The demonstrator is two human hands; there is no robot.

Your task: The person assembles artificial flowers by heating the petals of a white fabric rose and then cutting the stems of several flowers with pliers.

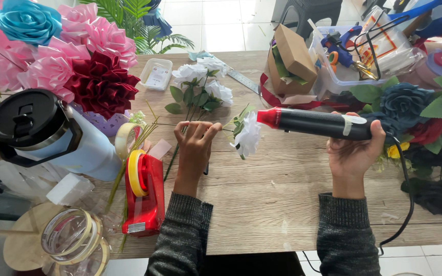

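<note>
The right hand point(354, 153) grips a black heat tool point(315, 123) aimed at the white flower point(247, 135), whose stem the left hand point(194, 148) fingers pinch; other flowers wait.

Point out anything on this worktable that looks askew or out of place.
The brown cardboard box leans tilted, flap open, against the clear plastic bin. A metal ruler lies diagonally across the table. Otherwise nothing looks spilled or damaged; the right hand holds the black heat tool level.
</note>
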